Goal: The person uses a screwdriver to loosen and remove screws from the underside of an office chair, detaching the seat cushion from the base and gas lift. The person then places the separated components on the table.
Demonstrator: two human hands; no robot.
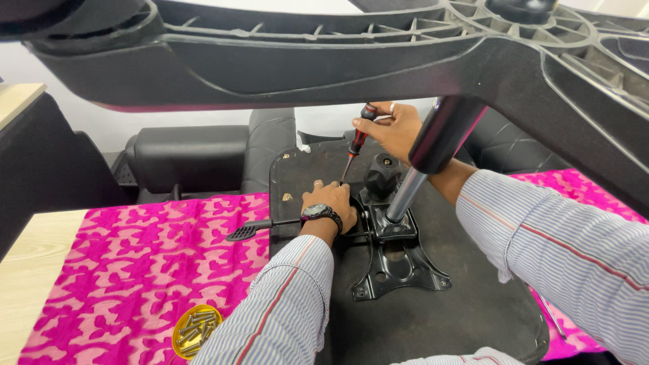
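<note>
red-black screwdriver point(356, 143) upright, tip on black chair mechanism plate point(399, 260)

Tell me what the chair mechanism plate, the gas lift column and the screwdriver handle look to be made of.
Chair mechanism plate: apparently stamped steel, glossy black coating; thin folded edges and punched holes show. Gas lift column: bright polished metal, likely chromed steel, with a mirror-like streak, below a black sleeve. Screwdriver handle, gripped by the right hand: seemingly moulded plastic or rubber, red and black, dull sheen. The left hand rests on the plate.

Light wood tabletop point(30, 260) w/ pink patterned cloth point(135, 270) over it; gold dish of screws point(195, 330) nr front edge, upturned chair seat point(433, 311) mid-cloth.
</note>
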